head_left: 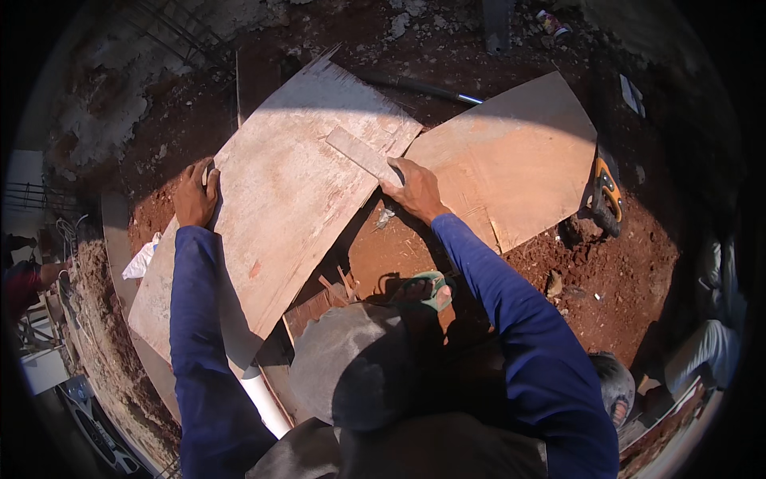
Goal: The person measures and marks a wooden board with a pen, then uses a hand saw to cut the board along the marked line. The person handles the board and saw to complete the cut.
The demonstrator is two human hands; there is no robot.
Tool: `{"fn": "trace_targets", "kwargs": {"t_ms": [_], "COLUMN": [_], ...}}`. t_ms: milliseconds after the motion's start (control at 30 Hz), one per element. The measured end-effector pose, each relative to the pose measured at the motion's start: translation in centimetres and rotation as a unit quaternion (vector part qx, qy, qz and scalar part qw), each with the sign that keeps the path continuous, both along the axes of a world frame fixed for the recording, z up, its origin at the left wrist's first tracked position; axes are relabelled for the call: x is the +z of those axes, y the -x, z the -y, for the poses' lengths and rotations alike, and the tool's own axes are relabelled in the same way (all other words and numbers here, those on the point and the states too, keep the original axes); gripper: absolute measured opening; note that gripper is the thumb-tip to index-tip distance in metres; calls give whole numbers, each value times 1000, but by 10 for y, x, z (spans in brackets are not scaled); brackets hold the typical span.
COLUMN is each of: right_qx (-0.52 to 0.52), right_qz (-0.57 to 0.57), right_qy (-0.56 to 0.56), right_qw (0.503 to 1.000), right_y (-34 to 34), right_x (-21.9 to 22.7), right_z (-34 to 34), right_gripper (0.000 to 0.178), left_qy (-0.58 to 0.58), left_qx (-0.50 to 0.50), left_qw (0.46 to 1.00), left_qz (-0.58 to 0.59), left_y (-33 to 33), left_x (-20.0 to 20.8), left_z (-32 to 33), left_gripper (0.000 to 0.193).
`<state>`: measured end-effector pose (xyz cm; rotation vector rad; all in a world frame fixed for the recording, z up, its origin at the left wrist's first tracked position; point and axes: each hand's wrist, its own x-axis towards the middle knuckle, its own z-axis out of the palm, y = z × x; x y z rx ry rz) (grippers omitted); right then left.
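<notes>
A large, pale plywood sheet with a splintered far corner lies slanted in front of me. My left hand is closed on its left edge, fingers and thumb curled at the rim. Across the sheet's right side rests a short, flat wooden strip. The near end of this strip is in my right hand, thumb and fingers closed on it close to the sheet's right edge. A second, browner plywood piece with a curved outer side lies just beyond my right hand.
A handsaw with an orange and black handle lies by the browner piece's right corner. Reddish soil surrounds the boards. Near my knee are a green sandal and a white pipe. Another person's arm shows at far left.
</notes>
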<state>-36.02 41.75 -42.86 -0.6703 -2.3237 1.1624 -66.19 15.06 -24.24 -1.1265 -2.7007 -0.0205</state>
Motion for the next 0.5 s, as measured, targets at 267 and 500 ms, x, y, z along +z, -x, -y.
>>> {"fn": "trace_targets", "kwargs": {"t_ms": [267,500], "right_qx": [10,9], "right_qz": [-2,-6], "right_qy": [21,16], "right_qw": [1000,1000], "right_y": [0,-2], "right_x": [6,7], "right_z": [2,4], "right_gripper": [50,50], "left_qy": [-11,-113], "left_qx": [-6,-70], "left_qw": [1000,989], "left_qz": [-11,-64], "left_y": [1,-28], "left_x": [2,-19], "left_z": [3,-45], "left_gripper": [32,44]}}
